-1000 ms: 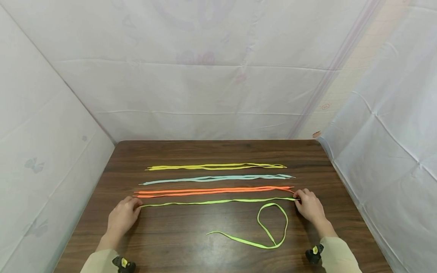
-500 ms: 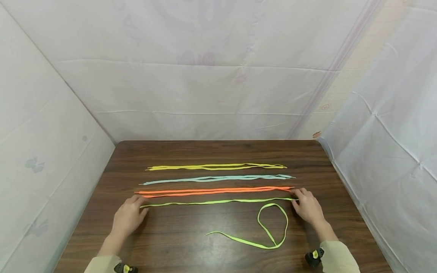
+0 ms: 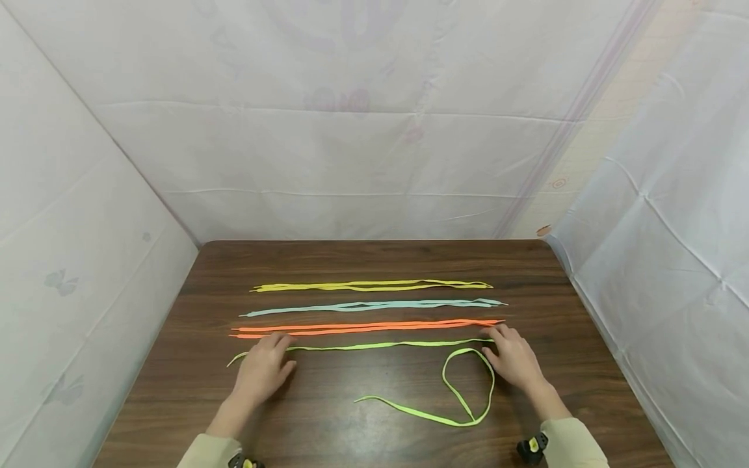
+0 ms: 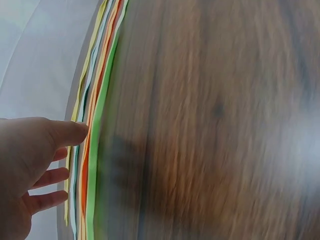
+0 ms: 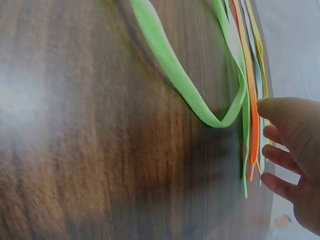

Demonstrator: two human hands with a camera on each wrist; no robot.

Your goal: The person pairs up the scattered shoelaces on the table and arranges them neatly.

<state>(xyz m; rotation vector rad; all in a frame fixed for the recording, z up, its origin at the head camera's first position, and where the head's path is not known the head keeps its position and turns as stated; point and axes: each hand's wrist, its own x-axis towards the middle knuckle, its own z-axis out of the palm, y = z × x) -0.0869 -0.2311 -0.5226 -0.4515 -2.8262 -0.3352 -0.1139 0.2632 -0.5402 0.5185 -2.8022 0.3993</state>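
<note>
A lime-green shoelace (image 3: 363,346) lies nearly straight across the table, its left end bending toward the near side. Over its left part is my left hand (image 3: 261,370), fingers spread and thumb apart, with nothing gripped. My right hand (image 3: 513,357) hovers by the lace's right end, fingers relaxed; its thumb (image 5: 270,106) overlaps the laces in the right wrist view. Nearer the front, a second lime-green shoelace (image 3: 418,414) lies loose, curled into a loop at its right side. Just beyond the straight green lace run orange shoelaces (image 3: 363,327).
Farther back lie light-blue shoelaces (image 3: 304,309) and yellow shoelaces (image 3: 386,283), each set stretched out left to right. All rest on a dark wood-grain table (image 3: 328,442). White sheeting (image 3: 363,175) hangs behind the table and along both sides.
My left hand has let go of the straight green lace's left end and moved right along it. My right hand has released the other end and shifted slightly left.
</note>
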